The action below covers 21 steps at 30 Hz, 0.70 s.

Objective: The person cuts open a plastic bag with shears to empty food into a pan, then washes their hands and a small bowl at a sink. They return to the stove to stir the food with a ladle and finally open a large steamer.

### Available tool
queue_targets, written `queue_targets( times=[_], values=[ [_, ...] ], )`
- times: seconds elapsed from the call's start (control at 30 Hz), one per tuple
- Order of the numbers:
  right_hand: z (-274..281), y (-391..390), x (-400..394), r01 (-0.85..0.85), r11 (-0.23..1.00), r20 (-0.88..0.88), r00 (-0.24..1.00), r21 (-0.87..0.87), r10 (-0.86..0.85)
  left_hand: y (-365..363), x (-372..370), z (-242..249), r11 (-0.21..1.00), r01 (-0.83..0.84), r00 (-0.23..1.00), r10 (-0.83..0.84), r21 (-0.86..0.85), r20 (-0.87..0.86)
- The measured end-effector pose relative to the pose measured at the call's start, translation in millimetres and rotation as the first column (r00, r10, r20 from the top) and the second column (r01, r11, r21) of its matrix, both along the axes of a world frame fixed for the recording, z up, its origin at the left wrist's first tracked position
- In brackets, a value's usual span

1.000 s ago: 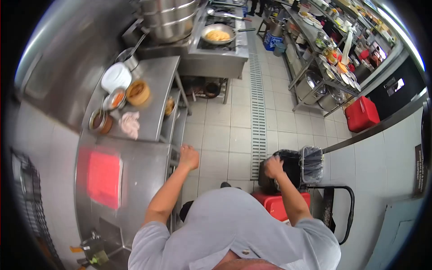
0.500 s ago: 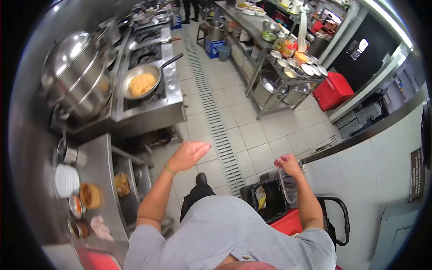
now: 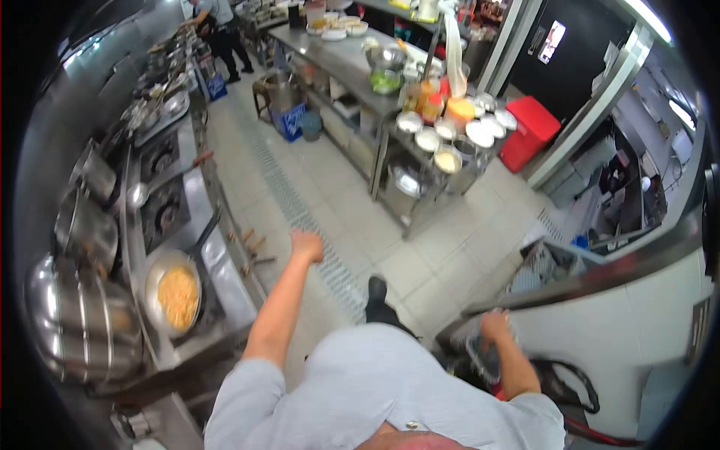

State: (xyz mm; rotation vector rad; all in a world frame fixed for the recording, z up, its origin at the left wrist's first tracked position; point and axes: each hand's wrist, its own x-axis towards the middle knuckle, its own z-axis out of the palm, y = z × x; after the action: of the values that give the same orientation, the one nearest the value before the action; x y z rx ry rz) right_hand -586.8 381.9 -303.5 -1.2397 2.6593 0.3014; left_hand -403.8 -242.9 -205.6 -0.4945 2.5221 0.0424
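Clear plastic bin liner, blurry, its direction unclear, gripped by my right hand; left hand curled, empty.

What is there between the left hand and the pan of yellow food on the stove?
In the head view, the stove's front edge with its knobs lies between the left hand and the pan.

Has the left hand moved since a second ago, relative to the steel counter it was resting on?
Yes. The left hand has left the counter edge and now hangs in the air over the tiled floor, beside the stove.
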Motion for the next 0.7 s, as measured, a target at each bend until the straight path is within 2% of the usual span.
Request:
queue_targets(
  times=[0.03, 0.07, 0.1, 0.13, 0.17, 0.2, 0.23, 0.27, 0.3, 0.33, 0.37, 0.4, 0.43, 0.47, 0.53, 0.63, 0.7],
  values=[
    [3.1, -27.5, -15.7, 0.002, 0.983, 0.091, 0.996, -0.185, 0.015, -25.4, -9.1, -30.5, 0.919, -0.109, 0.934, 0.226, 0.379, -0.278],
    [5.2, -54.2, -31.1, 0.004, 0.936, 0.175, 0.983, -0.352, 0.062, -43.0, -19.3, -62.5, 0.908, -0.121, 0.790, 0.333, 0.401, -0.515],
    [13.8, -93.5, -74.3, 0.226, 0.929, 0.258, 0.954, -0.294, -0.150, -51.1, -18.7, -87.4, 0.886, -0.134, 0.609, 0.426, 0.443, -0.669],
    [18.4, -106.2, -75.8, 0.465, 0.870, 0.357, 0.850, -0.165, -0.387, -48.5, -5.9, -86.4, 0.874, -0.201, 0.752, 0.427, 0.443, -0.502],
    [30.3, -143.6, -121.5, 0.436, 0.701, 0.326, 0.898, -0.564, -0.296, -66.6, -34.5, -62.5, 0.878, -0.238, 0.837, 0.403, 0.416, -0.371],
    [53.2, -183.8, -176.8, 0.419, 0.694, 0.260, 0.908, -0.585, -0.329, -94.6, -80.6, -28.8, 0.892, -0.262, 0.884, 0.375, 0.369, -0.278],
    [70.0, -219.2, -236.0, 0.372, 0.695, 0.243, 0.928, -0.615, -0.282, -107.6, -110.1, -5.8, 0.877, -0.216, 0.847, 0.387, 0.429, -0.365],
    [108.7, -265.0, -280.8, 0.370, 0.684, 0.215, 0.928, -0.628, -0.304, -113.5, -134.6, 12.8, 0.857, -0.167, 0.803, 0.405, 0.488, -0.436],
    [140.0, -306.7, -325.2, 0.254, 0.651, 0.094, 0.958, -0.716, -0.271, -118.3, -157.9, 30.8, 0.831, -0.114, 0.751, 0.431, 0.545, -0.500],
    [175.5, -346.9, -364.5, 0.200, 0.558, 0.071, 0.967, -0.805, -0.245, -123.9, -180.1, 50.2, 0.817, -0.073, 0.727, 0.436, 0.572, -0.530],
    [190.6, -380.5, -414.6, 0.291, 0.510, 0.151, 0.942, -0.810, -0.298, -131.4, -206.6, 69.8, 0.801, -0.030, 0.699, 0.444, 0.598, -0.560],
    [208.7, -412.6, -462.9, 0.202, 0.453, 0.065, 0.952, -0.869, -0.300, -138.4, -230.0, 89.8, 0.786, 0.018, 0.668, 0.451, 0.618, -0.592],
    [226.4, -440.4, -510.4, 0.153, 0.457, 0.000, 0.948, -0.876, -0.318, -142.9, -251.8, 106.8, 0.766, 0.076, 0.641, 0.452, 0.638, -0.620],
    [242.1, -467.6, -550.5, 0.075, 0.414, -0.077, 0.938, -0.907, -0.338, -151.3, -274.4, 124.0, 0.747, 0.106, 0.656, 0.443, 0.656, -0.611],
    [280.0, -511.2, -604.9, 0.066, 0.381, -0.098, 0.914, -0.922, -0.395, -167.8, -312.9, 145.3, 0.697, 0.169, 0.697, 0.416, 0.697, -0.584],
    [318.1, -561.2, -666.8, 0.186, 0.283, 0.042, 0.893, -0.941, -0.448, -204.2, -377.8, 154.3, 0.648, 0.383, 0.661, 0.307, 0.659, -0.685],
    [304.5, -582.9, -726.1, 0.252, 0.217, 0.191, 0.945, -0.943, -0.265, -219.3, -421.5, 159.5, 0.589, 0.420, 0.685, 0.294, 0.691, -0.667]
  ],
)
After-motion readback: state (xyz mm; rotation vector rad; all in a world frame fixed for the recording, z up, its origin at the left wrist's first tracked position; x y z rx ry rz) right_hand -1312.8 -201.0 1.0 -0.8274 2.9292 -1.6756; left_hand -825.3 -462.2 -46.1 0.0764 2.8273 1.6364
